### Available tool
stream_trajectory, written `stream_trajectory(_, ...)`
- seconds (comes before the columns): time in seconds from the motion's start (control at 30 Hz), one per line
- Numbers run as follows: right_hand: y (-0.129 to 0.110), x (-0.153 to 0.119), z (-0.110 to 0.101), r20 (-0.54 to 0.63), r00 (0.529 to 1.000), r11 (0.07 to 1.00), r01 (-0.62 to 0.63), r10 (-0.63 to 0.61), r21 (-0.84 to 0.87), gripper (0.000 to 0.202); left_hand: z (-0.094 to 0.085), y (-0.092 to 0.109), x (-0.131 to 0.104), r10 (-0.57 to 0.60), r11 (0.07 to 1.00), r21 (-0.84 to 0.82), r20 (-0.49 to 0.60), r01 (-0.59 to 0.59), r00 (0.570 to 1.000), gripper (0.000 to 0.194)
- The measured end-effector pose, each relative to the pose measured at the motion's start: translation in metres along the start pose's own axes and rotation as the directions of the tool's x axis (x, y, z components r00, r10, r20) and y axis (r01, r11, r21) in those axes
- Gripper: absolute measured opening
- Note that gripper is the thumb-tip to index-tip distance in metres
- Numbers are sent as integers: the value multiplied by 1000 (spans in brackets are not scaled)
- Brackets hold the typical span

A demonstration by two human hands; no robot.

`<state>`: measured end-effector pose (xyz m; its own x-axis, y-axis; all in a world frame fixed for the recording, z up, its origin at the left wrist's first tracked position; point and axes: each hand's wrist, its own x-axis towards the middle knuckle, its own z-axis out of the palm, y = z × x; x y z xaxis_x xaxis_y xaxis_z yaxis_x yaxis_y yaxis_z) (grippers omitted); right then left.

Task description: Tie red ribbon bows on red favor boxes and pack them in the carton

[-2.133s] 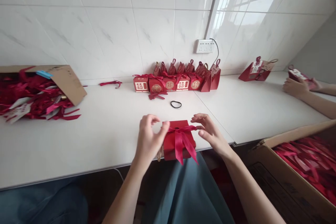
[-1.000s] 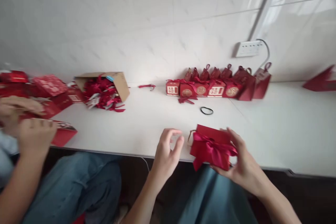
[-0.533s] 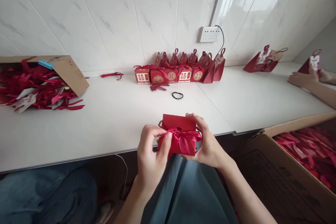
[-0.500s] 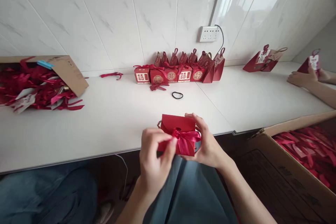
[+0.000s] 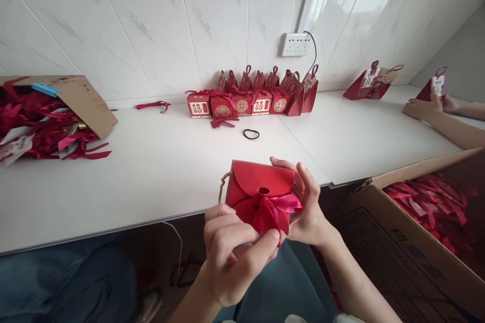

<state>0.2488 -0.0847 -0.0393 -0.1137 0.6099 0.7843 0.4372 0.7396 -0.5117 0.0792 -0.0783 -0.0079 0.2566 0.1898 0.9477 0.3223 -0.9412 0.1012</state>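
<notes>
A red gift box (image 5: 250,176) with a rounded flap and a beaded or twisted cord at its left side is held above my lap, close to the table's front edge. My right hand (image 5: 308,207) grips its right side. A shiny crimson ribbon (image 5: 278,204) is tied in a bow on the front. My left hand (image 5: 237,247) is in front of the box's lower part, thumb and fingers pinching a ribbon tail at the lower edge.
Small red boxes (image 5: 241,105) stand in rows by the wall. A black band (image 5: 251,134) lies before them. Cartons of ribbons stand left (image 5: 89,106) and right (image 5: 401,217). Another person's hands (image 5: 424,108) hold a red box at the far right.
The box has come nearer and tilted, showing more of its front. My left hand has moved from the bow's knot down and right to the ribbon tail. The view has shifted slightly.
</notes>
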Motion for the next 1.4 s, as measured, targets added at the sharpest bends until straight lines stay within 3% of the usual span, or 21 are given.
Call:
stream_trajectory(0.17, -3, 0, -6, -10, 1000, 1000, 12, -12, -6, 113, 5, 4, 2, -10, 998, 64, 16, 9, 1000, 5)
stream_trajectory(0.27, -4, 0, -8, -2, 1000, 999, 13, -13, -33, 115, 8, 5, 2, -146, 973, 188, 40, 136, 988, 10)
stream_trajectory(0.37, -5, -1, -9, 9, 1000, 999, -7, 7, -34, 114, 9, 5, -1, -276, 911, 318, -8, 264, 961, 10)
stream_trajectory(0.57, -6, -2, -7, -11, 1000, 1000, -18, 18, -17, 113, 10, 5, -4, -123, 972, 197, -36, 128, 992, 11)
stream_trajectory(0.73, -5, -4, -9, -29, 1000, 1000, -9, 8, -6, 112, 13, 7, -4, -207, 946, 257, 16, 196, 978, 12)
stream_trajectory(0.87, -5, -6, -10, -26, 1000, 1000, -5, 6, 14, 111, 11, 9, -4, -170, 956, 244, 15, 161, 985, 13)
stream_trajectory(1.1, -6, -6, -10, -73, 997, 999, 9, -13, -46, 108, 14, 16, -3, -41, 965, 250, -155, 79, 987, 7)
stream_trajectory(1.4, -8, -10, -15, -86, 996, 997, -25, 19, -67, 110, 15, 15, -1, -132, 973, 193, 6, 128, 991, 12)
